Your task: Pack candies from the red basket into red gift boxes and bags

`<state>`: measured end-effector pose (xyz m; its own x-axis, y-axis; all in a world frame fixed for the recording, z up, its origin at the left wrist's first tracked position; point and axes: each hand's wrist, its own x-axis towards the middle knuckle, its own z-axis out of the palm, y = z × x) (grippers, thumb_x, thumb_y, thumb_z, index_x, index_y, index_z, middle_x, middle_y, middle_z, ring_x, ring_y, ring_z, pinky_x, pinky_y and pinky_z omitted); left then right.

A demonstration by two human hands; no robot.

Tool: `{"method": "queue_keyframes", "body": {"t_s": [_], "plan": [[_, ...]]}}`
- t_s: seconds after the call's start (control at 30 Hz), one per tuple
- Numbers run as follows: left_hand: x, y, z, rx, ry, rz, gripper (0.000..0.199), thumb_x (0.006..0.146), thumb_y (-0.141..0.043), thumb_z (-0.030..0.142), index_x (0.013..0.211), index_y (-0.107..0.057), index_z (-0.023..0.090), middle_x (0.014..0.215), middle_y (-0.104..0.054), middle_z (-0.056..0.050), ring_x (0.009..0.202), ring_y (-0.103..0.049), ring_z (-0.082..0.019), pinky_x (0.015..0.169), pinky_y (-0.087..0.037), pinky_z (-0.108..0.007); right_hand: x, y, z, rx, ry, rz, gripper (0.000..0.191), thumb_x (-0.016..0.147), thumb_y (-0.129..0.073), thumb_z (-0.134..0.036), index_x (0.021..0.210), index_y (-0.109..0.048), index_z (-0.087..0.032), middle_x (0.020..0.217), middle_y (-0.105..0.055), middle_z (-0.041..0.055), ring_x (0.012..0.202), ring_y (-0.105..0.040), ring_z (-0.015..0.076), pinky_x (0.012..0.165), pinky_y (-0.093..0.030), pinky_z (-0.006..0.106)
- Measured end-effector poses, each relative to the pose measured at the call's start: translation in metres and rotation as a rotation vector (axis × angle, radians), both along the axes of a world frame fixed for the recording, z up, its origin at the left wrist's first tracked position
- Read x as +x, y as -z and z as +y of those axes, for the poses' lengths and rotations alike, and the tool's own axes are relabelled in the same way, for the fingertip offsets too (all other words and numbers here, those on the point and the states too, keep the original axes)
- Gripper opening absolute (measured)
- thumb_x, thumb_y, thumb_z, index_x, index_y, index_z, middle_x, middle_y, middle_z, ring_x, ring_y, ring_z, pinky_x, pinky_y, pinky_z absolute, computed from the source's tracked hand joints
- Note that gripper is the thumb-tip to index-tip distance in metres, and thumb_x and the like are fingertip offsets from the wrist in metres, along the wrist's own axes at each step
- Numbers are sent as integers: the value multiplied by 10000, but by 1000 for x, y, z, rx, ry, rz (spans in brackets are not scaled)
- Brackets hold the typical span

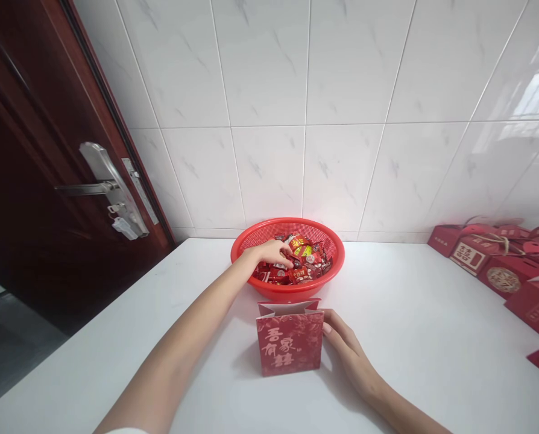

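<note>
My left hand (272, 252) reaches into a red plastic basket (287, 293), its fingers curled among wrapped candies (312, 259). The fingertips close on a wrapped candy, which they partly hide. In front of the basket a red paper gift box (290, 345) stands upright, its top open and gold-pink characters on its near face. My right hand (344, 343) grips the box's right side, with the thumb along the edge and the other fingers partly hidden behind it.
Several red gift boxes (500, 271) are grouped along the right side of the white table (423, 337). A white tiled wall (342, 169) rises behind the basket. To the left is a dark red door (38, 150) with a metal handle (93, 188) and hanging keys (123, 228).
</note>
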<state>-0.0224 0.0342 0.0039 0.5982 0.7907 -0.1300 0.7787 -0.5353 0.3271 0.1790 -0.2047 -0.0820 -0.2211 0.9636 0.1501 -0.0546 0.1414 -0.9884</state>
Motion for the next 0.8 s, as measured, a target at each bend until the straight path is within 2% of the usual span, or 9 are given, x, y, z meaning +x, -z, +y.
{"method": "queue_keyframes", "body": {"t_s": [0.1,0.2,0.27,0.4,0.63,0.73,0.8], "plan": [[0,2,1,-6,10,-4,436,619,-829,413,1026,-779,265,1071,-748,-27,958,-680,-225,790,-494,-236,-1,-2,0,-5,8,-2,441,1005,-472,-562,1228,-628,-215,1275,-654,99,1170,-573,285,1005,-435,407],[-1,3,1,13,-17,-35,308,677,-777,363,963,-775,249,946,-740,-23,822,-678,-210,688,-476,-244,-1,-3,-1,-6,9,-8,447,999,-468,-576,1217,-629,-221,1271,-654,99,1167,-573,289,1003,-439,405],[-1,3,0,36,-37,-63,261,717,-745,351,953,-762,242,922,-728,-24,796,-671,-212,659,-463,-251,-1,-3,-1,-12,6,-10,454,992,-466,-588,1210,-630,-225,1263,-655,100,1158,-576,291,998,-444,403],[0,0,-3,93,-81,-127,261,768,-706,341,1000,-729,223,1001,-722,-57,888,-671,-242,703,-474,-266,0,-2,-1,-7,12,-14,456,990,-469,-589,1210,-633,-224,1260,-654,102,1157,-575,292,1007,-444,408],[2,-4,-6,136,-109,-238,312,863,-604,333,1140,-679,211,1222,-700,-99,1131,-644,-278,911,-491,-317,-3,-3,-1,-18,9,23,426,988,-493,-577,1178,-640,-225,1243,-666,96,1136,-590,283,976,-458,398],[4,-5,-8,145,-108,-285,317,879,-562,320,1154,-674,208,1231,-701,-83,1125,-652,-261,916,-495,-305,-2,-2,-1,-17,40,55,408,983,-502,-571,1153,-637,-226,1148,-696,92,1052,-624,275,910,-495,394],[6,-6,-9,142,-102,-317,316,878,-533,293,1149,-675,215,1198,-716,-58,1076,-671,-236,884,-504,-283,1,-5,1,17,109,59,397,972,-512,-575,1114,-644,-229,1051,-708,82,942,-642,261,851,-519,389]]}}
